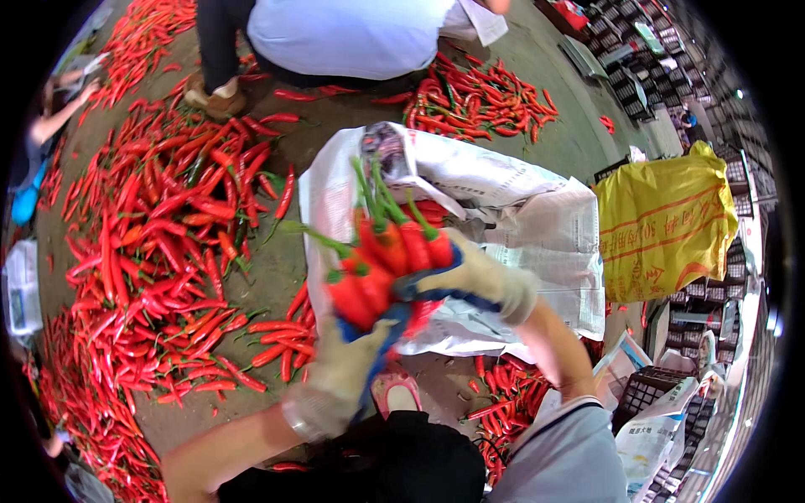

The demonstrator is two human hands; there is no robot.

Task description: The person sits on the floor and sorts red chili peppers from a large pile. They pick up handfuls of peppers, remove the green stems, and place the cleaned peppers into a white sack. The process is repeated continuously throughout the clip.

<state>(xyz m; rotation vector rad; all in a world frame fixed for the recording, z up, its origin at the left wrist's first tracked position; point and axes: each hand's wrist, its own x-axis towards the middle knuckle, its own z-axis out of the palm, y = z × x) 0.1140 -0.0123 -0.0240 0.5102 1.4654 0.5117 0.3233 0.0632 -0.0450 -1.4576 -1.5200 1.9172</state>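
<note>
Between them, my gloved left hand (352,352) and gloved right hand (465,276) grip a bunch of red chili peppers (383,258), green stems pointing up and away from me. Both gloves are cream cloth with blue coated palms. The bunch is held above the near left part of a container lined with newspaper (547,245), whose sheets fold out over its sides. Inside the lining, a few red chilies (429,212) show just beyond the bunch. My hands and the held peppers hide much of the container's left side.
A large heap of red chilies (170,207) spreads over the floor at left. Smaller piles lie beyond the container (478,100) and by my right knee (509,396). A person in a pale shirt (346,38) crouches ahead. A yellow sack (666,226) and stacked dark crates (635,94) stand right.
</note>
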